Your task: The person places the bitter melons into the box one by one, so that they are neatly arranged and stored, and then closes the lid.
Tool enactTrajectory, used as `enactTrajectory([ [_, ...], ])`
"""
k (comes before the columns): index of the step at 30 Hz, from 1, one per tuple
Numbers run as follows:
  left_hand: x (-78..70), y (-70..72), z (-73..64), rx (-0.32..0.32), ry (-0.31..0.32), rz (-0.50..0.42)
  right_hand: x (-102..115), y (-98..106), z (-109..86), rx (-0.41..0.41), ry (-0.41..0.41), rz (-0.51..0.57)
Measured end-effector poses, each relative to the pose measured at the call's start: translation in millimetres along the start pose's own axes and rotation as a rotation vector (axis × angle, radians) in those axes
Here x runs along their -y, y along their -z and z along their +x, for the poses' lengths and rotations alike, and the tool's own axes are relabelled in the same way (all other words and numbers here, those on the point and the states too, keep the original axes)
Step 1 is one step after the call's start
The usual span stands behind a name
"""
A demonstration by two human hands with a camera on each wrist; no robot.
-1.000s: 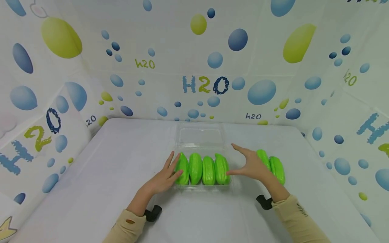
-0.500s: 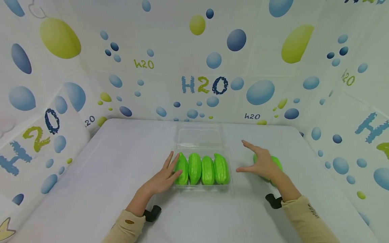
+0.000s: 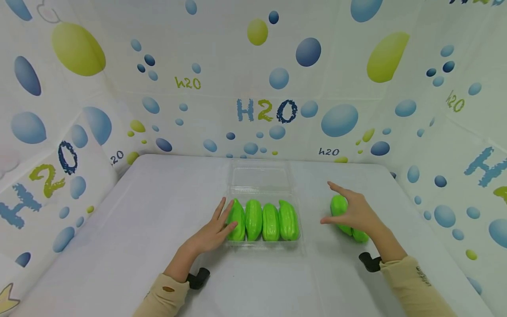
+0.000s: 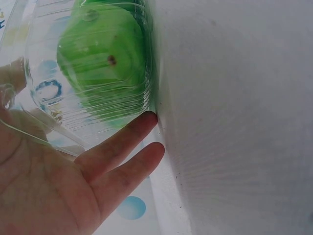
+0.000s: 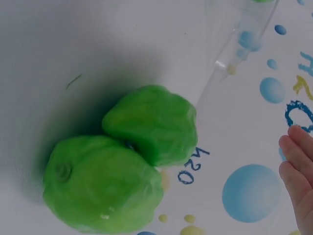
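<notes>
Several long, ridged, bright green fruits [image 3: 270, 222] lie side by side in a clear plastic box [image 3: 263, 244]. At the box's left end, my left hand [image 3: 214, 231] rests with fingers spread and its thumb in front of the leftmost fruit. The left wrist view has its straight fingertips by the bottom edge of the clear wall [image 4: 105, 105]. Right of the box, my right hand [image 3: 354, 213] is over two loose green fruits, its thumb and fingers held wide apart around nothing. One fruit [image 5: 102, 186] leans against the other [image 5: 154, 125] in the right wrist view; the hand partly covers both in the head view.
The box's clear lid [image 3: 259, 176] is folded back flat behind it. A white cloth [image 3: 178, 185] covers the table, and a patterned curtain [image 3: 222, 53] surrounds its back and sides. Black wrist mounts [image 3: 200, 278] jut inward from both forearms.
My right hand has moved right, away from the box's right end, to over the two loose fruits, its fingers still spread. My left hand stays at the box.
</notes>
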State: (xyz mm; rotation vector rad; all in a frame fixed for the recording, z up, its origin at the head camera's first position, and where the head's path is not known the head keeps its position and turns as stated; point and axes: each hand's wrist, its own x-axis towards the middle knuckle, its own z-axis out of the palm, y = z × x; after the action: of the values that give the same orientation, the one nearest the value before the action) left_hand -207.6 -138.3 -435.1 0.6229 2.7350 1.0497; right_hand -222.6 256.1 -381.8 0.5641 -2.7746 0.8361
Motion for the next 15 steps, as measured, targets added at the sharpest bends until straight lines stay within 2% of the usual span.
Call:
enactTrajectory([
  [6, -0.2, 0.9, -0.8, 0.003, -0.006, -0.014, -9.5, 5.2, -2.4, -0.005, 0.004, -0.025],
  [15, -0.2, 1.1, -0.6, 0.017, 0.0, -0.025, -20.6, 9.5, -5.7, 0.021, -0.035, -0.062],
])
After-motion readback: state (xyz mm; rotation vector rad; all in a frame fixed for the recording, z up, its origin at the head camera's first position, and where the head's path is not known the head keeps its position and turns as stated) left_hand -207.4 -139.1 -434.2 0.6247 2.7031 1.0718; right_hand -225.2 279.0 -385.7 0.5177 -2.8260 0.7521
